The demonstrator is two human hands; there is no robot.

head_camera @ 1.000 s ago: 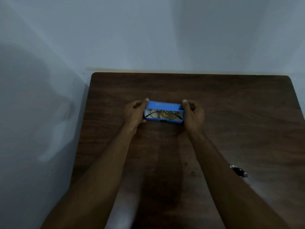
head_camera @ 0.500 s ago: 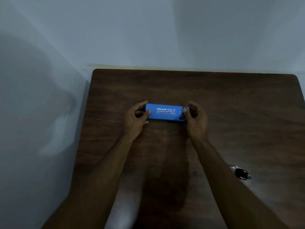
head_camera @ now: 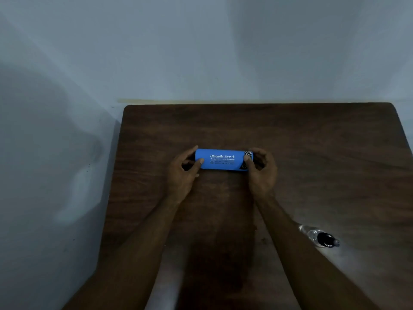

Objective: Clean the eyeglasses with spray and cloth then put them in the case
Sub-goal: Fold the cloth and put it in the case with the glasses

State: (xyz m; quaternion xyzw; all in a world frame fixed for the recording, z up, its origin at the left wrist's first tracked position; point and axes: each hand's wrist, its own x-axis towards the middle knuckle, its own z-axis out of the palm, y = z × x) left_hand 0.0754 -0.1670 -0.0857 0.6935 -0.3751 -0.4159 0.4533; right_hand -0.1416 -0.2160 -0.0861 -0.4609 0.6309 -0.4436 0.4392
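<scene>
1. A second ago the case point(head_camera: 223, 159) stood open, with the eyeglasses and something yellow showing inside. Now its lid is down and the white printed lettering faces up. Your hands have stayed at its two ends.
2. The case lies across the middle of the table point(head_camera: 312, 135). The eyeglasses are out of sight, presumably shut inside it.
3. Your left hand point(head_camera: 181, 175) pinches the left end, thumb tip on the near edge and fingers curled round the far side. Your right hand point(head_camera: 262, 175) grips the right end the same way, thumb beside the dark clasp corner.
4. Risk: if the lid has not latched fully, it may spring back when you let go. A temple or a fold of cloth caught in the seam would cause that, and hard squeezing could bend the frame.
5. The case is a smooth, rounded blue oblong, likely slippery on the polished dark wood.
6. The spray bottle point(head_camera: 319, 238), clear with a black cap, lies on its side near your right forearm. A careless elbow could roll it off.
</scene>
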